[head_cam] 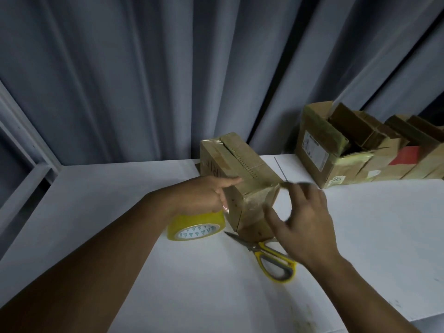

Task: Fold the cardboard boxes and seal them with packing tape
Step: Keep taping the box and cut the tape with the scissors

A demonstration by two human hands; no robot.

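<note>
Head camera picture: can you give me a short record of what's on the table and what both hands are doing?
Box: cardboard box on the white table, shiny tape on its near end.
Left: left hand holds the yellow tape roll, thumb against the box.
Right: right hand open, blurred, by the box's near corner.
Tool: scissors flat on the table beside the box.
Background: open boxes at back right.

A single wide-angle view from the person's head faces forward and down across the white tabletop (120,188) toward the grey curtain (144,68) behind it. It sits close: both forearms enter from the bottom edge, and the box (240,159) lies mid-frame.
</note>
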